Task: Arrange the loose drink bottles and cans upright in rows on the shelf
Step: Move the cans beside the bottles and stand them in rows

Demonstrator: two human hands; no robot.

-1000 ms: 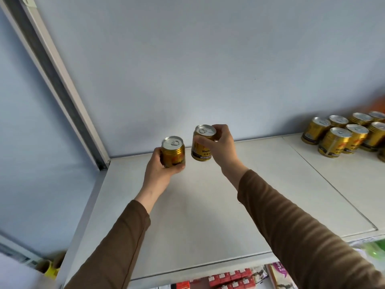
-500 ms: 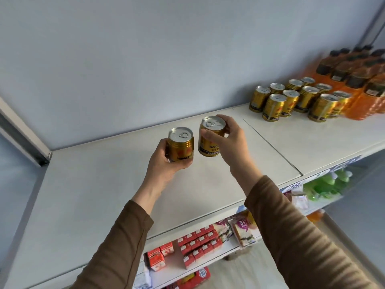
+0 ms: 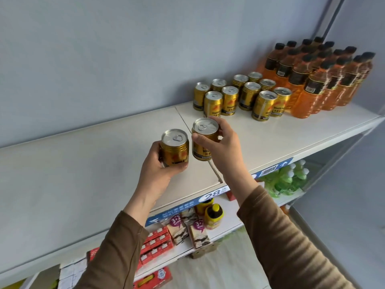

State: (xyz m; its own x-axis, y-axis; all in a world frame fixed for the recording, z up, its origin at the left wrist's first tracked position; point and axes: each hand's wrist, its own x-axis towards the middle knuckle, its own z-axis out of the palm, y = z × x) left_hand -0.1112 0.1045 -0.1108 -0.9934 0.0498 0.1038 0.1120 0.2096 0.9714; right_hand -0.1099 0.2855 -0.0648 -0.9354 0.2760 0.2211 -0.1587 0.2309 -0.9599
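Gripping one gold can each, your left hand (image 3: 155, 172) and right hand (image 3: 224, 149) hold them upright above the shelf (image 3: 270, 134); price strip (image 3: 214, 191) reads "28".

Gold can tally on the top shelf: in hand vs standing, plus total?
Gold cans in hand: 2, one in the left hand, one in the right hand
Gold cans standing on the shelf: 10
Total: 12

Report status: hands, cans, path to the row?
Left hand grips one gold can, right hand another. Both upright above shelf. Nothing blocks can cluster.
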